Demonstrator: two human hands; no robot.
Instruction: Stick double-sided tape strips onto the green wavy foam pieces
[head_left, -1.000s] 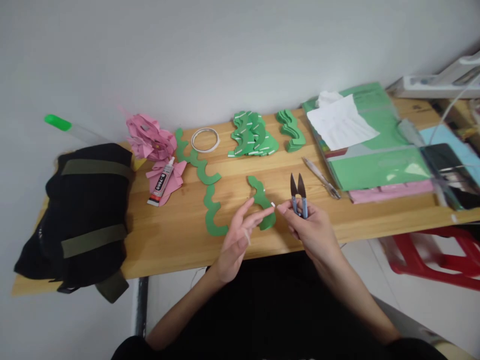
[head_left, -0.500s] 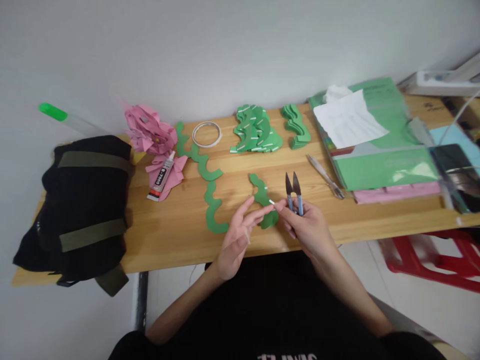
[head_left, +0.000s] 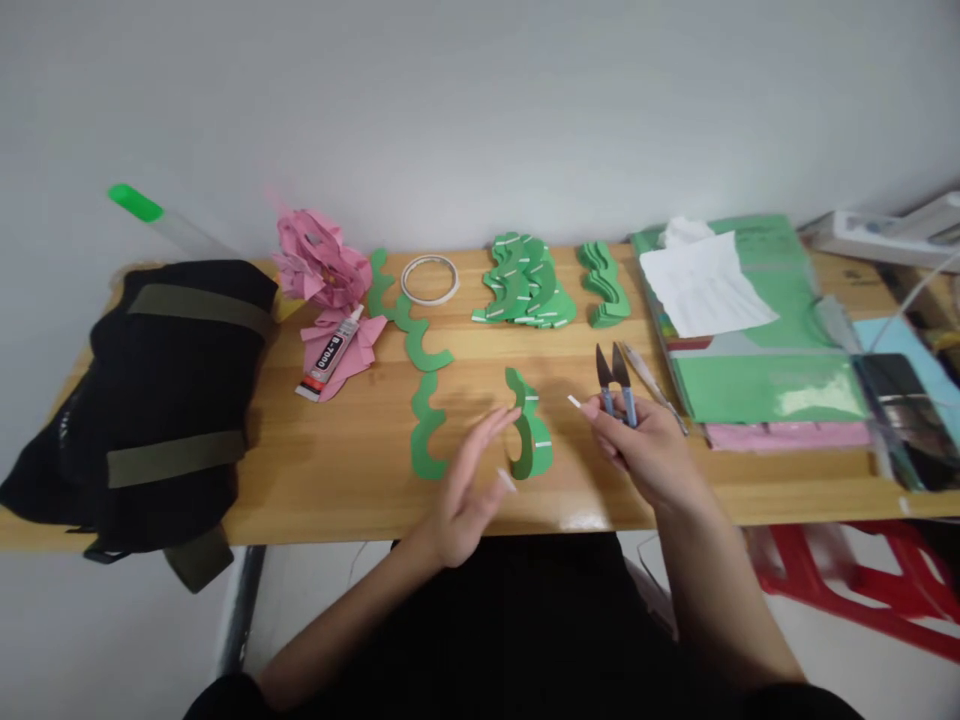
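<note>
1. Over the pale wooden counter [head_left: 337, 490], our right hand [head_left: 645, 450] keeps its grip closed around the small blue-handled thread snips [head_left: 616, 385], blades pointing up and away, while thumb and forefinger pinch a tiny white strip of tape backing [head_left: 574, 402].

2. A moment ago that strip sat at the edge of the wavy green foam cutout [head_left: 527, 435], with both hands meeting over it; now the strip hangs clear of the cutout, and our right hand has drawn off to the right.

3. Our left hand [head_left: 469, 490] has let go: its fingers are spread, holding nothing, just left of the cutout, which now lies flat on the counter between the two hands. We judge the backing freshly peeled, leaving the adhesive bare.

4. A white tape patch shows on the cutout's right edge.

5. Beside our left hand lies a second curved green foam piece [head_left: 426, 432], with a longer scalloped one [head_left: 409, 325] behind it.

6. Farther back stand a roll of double-sided tape [head_left: 429, 279], a heap of taped green cutouts [head_left: 525, 295] and a neat stack of plain ones [head_left: 604, 285].

7. At the left we see a pink paper flower [head_left: 319, 262], a glue tube [head_left: 331, 352] and a black bag [head_left: 161, 400].
</note>
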